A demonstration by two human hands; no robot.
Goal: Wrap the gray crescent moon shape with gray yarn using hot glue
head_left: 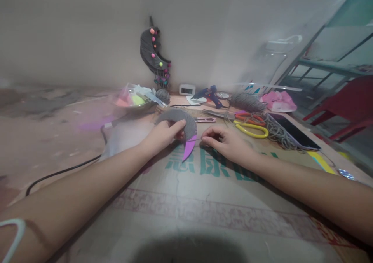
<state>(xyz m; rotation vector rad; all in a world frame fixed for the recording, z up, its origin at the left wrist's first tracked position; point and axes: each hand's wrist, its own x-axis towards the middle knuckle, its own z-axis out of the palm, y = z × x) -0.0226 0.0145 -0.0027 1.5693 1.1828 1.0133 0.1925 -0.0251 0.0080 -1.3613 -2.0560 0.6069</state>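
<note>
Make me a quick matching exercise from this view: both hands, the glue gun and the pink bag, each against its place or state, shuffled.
Column one:
1. Left hand
2. Right hand
3. Glue gun
4. Pink bag

Column two:
A. Dark blue, just right of the white clock-like device
B. Behind the dark-screened phone
C. Pinching a thin grey strand
D. Holding the grey-wrapped crescent with the bare purple tip

Pairs: 1-D, 2-C, 3-A, 4-B
</note>
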